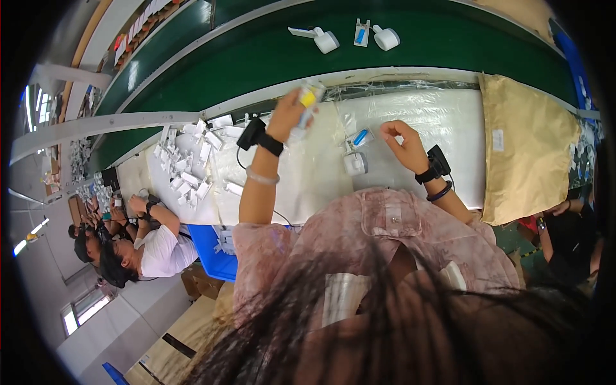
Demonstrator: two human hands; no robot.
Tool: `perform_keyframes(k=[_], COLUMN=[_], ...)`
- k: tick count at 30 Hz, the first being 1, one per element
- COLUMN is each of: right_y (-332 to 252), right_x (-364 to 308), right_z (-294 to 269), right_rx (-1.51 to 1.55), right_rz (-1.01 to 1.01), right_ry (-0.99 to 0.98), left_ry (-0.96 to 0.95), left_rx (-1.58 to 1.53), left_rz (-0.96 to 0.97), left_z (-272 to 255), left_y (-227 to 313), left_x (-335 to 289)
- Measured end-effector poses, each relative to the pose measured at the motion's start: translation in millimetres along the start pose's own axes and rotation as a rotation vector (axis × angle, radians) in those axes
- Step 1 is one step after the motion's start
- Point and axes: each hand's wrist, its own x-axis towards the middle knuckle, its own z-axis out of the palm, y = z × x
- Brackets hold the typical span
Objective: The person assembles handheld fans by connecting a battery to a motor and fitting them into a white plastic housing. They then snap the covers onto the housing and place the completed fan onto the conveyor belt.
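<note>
My left hand point(287, 115) is raised over the far side of the work table, closed around a white-and-yellow item point(308, 98). Blur hides the exact kind of that item. My right hand point(407, 147) hovers over the table's right half. Its fingers are loosely bent, with a gap between thumb and forefinger, and nothing shows in it. Just left of it lies a small white housing with a blue insert point(360, 137). Close below that housing is a white rounded part point(354, 163) with a flat round end.
Many white plastic pieces point(186, 173) are heaped on the table's left. Beyond the table, a green conveyor point(256, 58) carries similar white parts. Brown paper point(523, 147) covers the right end. A blue bin point(215, 253) stands at lower left, near a seated co-worker point(163, 247).
</note>
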Motion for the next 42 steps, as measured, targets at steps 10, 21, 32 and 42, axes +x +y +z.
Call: perform_keyframes(k=[10, 21, 32, 42], right_y=[-55, -65, -65, -67], right_x=[-21, -46, -64, -67], right_z=[-20, -40, -31, -11], right_rx=[0.024, -0.075, 0.127, 0.046], right_rz=[-0.13, 0.096, 0.128, -0.079], right_ry=[-0.407, -0.493, -0.269, 0.262], left_ry=[-0.995, -0.078, 0.037, -0.095], left_rx=[0.348, 1.081, 0.205, -0.084], left_rz=[0.032, 0.404, 0.306, 0.097], left_z=[100, 131, 154, 172], left_y=[35, 5, -8, -10], left_x=[-67, -87, -95, -102])
